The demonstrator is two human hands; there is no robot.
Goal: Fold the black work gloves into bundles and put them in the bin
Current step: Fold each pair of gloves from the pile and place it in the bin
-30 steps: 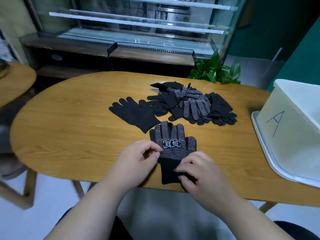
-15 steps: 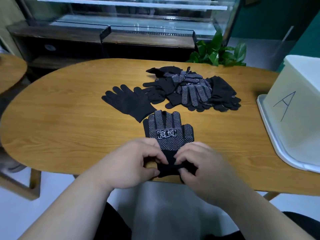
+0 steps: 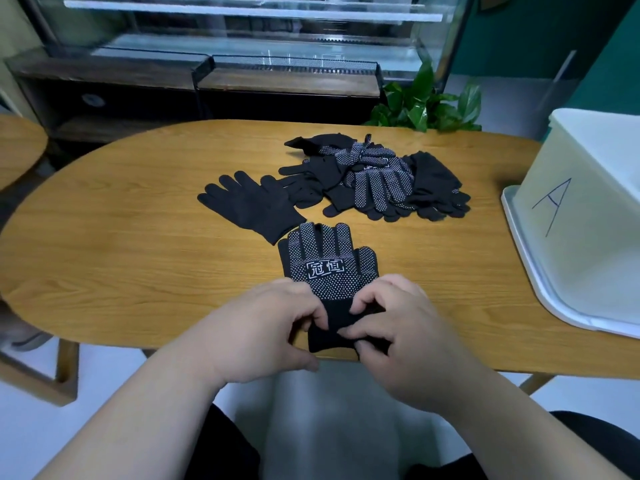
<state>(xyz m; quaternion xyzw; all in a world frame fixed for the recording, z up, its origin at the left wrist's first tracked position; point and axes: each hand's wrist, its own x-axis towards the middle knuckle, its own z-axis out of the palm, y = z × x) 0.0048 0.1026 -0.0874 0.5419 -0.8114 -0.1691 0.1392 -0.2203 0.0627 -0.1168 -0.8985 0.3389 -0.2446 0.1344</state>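
You are seated at an oval wooden table (image 3: 121, 271) with a pale floor under it. Beyond its far edge stands a glass case (image 3: 242, 36) on a dark wooden base, with a plant (image 3: 426, 105) at its right end against a green wall. A second table (image 3: 17, 147) shows at the left border. The dotted glove (image 3: 325, 261) lies flat in front of you, fingers pointing away and a white label across its palm, its plain cuff (image 3: 332, 327) reaching the table's near edge. Your left hand (image 3: 263, 334) pinches the cuff's left edge between thumb and curled fingers. Your right hand (image 3: 405, 337) has its fingers curled onto the cuff's right side, pinching it too. The widest stretch of plain wood lies to the left of the gloves, and a narrower strip runs between the pile (image 3: 377, 178) and the bin (image 3: 588, 220). The bin is white, marked with an A, and sits on a white tray (image 3: 540, 299) at the table's right end, well apart from your hands and partly cut off by the frame. Counting: one dotted glove under your hands, though a thumb shows at each side, so you cannot tell whether it is one glove or two stacked. One plain glove (image 3: 249, 206) lies flat just beyond it, its cuff nearly touching the dotted fingers. There is one pile of overlapping plain and dotted gloves farther back, too tangled to count, plus one bin, one tray, one plant and two tables.
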